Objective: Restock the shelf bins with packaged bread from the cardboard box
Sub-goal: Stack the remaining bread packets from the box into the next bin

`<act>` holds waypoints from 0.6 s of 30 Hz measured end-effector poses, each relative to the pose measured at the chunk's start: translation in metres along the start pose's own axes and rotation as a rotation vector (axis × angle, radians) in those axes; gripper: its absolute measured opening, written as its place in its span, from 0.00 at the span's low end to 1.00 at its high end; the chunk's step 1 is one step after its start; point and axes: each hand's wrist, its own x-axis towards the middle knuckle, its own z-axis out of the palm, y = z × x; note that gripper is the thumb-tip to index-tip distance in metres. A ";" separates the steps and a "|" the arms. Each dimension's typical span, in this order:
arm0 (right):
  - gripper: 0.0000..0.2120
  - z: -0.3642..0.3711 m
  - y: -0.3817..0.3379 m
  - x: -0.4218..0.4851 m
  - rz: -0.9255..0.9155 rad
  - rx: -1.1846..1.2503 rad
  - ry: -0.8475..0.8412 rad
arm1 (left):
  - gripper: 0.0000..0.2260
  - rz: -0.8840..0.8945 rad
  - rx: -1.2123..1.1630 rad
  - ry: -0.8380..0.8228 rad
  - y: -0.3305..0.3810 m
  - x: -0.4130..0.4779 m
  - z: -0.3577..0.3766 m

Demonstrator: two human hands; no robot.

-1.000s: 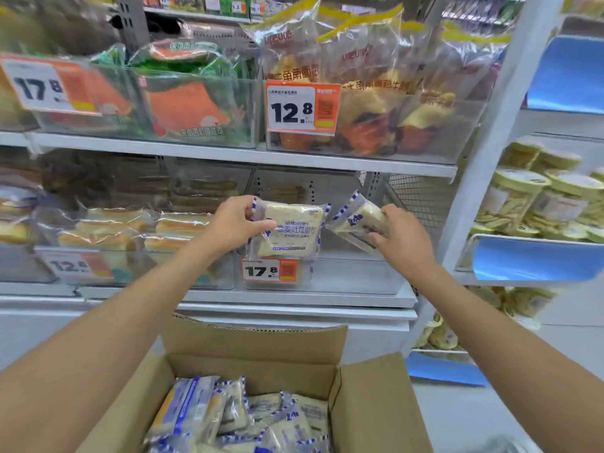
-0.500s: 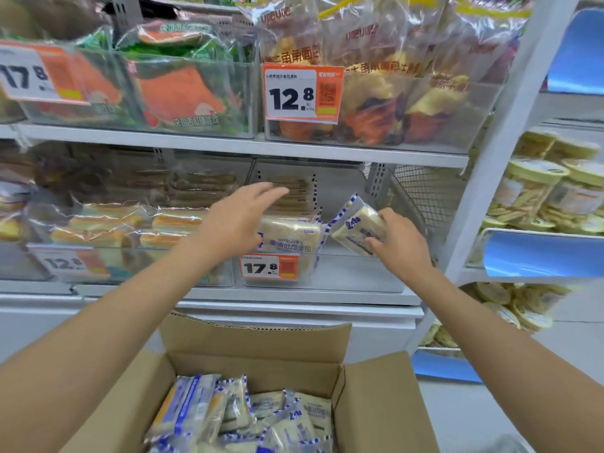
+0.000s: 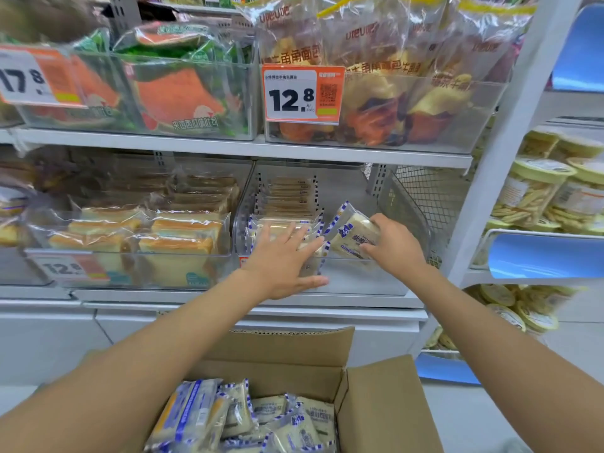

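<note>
A clear shelf bin (image 3: 369,284) on the middle shelf holds a row of bread packs (image 3: 287,204) with blue-checked edges along its left side. My left hand (image 3: 282,259) lies flat with spread fingers against the front pack of that row and holds nothing. My right hand (image 3: 394,248) grips a tilted bread pack (image 3: 351,235) over the bin's right half. An open cardboard box (image 3: 376,403) at the bottom holds several more bread packs (image 3: 261,420).
A neighbouring bin (image 3: 130,269) of sliced cake packs stands to the left. The upper shelf (image 3: 228,147) carries bins of orange and croissant bags just above my hands. A wire mesh divider (image 3: 421,197) and a white upright (image 3: 510,152) close the right side; tubs of snacks (image 3: 536,191) lie beyond.
My left hand let go of its bread pack, which now stands in the row, and flattened against it. My right hand has lowered its pack slightly toward the bin.
</note>
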 end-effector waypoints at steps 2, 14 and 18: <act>0.17 0.000 0.001 0.000 0.018 0.031 -0.007 | 0.46 -0.029 -0.055 0.013 -0.008 -0.001 0.006; 0.20 0.005 0.012 0.035 -0.062 -0.153 -0.017 | 0.33 -0.235 -0.350 0.056 -0.032 0.045 -0.020; 0.21 0.021 0.026 0.079 -0.078 -0.294 0.001 | 0.36 -0.275 -0.421 -0.158 -0.048 0.088 -0.015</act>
